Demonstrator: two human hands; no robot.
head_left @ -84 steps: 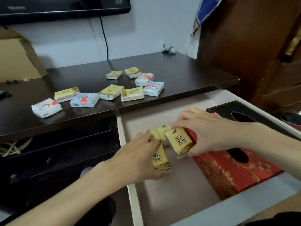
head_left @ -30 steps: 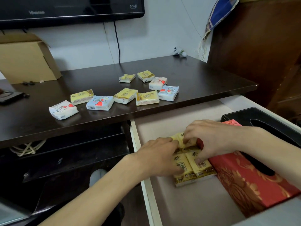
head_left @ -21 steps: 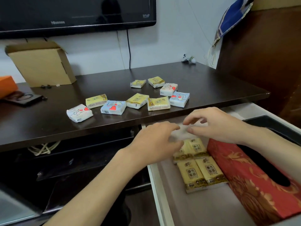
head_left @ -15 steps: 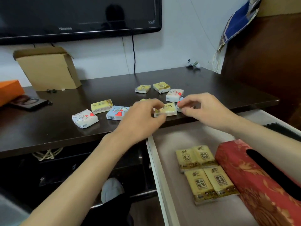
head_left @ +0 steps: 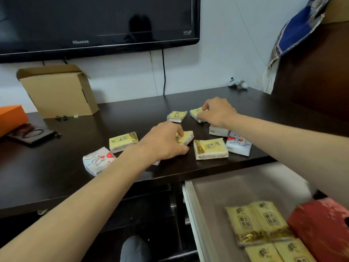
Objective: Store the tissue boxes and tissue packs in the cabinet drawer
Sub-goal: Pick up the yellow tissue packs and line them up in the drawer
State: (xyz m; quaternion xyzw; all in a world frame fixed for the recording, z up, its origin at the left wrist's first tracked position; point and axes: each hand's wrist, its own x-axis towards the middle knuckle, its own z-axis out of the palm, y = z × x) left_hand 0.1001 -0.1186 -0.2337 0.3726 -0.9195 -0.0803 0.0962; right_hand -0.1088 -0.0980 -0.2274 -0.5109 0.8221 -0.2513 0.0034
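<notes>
Yellow tissue pack (head_left: 186,137) under left hand (head_left: 163,142) fingers, another pack (head_left: 196,112) pinched by right hand (head_left: 217,112)

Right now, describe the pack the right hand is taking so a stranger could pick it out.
Start at the dark cabinet top under the wall TV. Among the scattered tissue packs, look at the far pair nearest the wall. It is the yellow pack on the right of that pair, the only one under the right hand, whose fingers curl over it; its twin lies untouched beside it.

On the dark wooden tabletop (head_left: 132,110), the left hand (head_left: 162,142) pinches a yellow plastic-wrapped tissue pack (head_left: 186,138); the right hand (head_left: 217,112) grips another yellow tissue pack (head_left: 196,114). Four yellow packs (head_left: 264,233) lie in the open white drawer (head_left: 192,214).
</notes>
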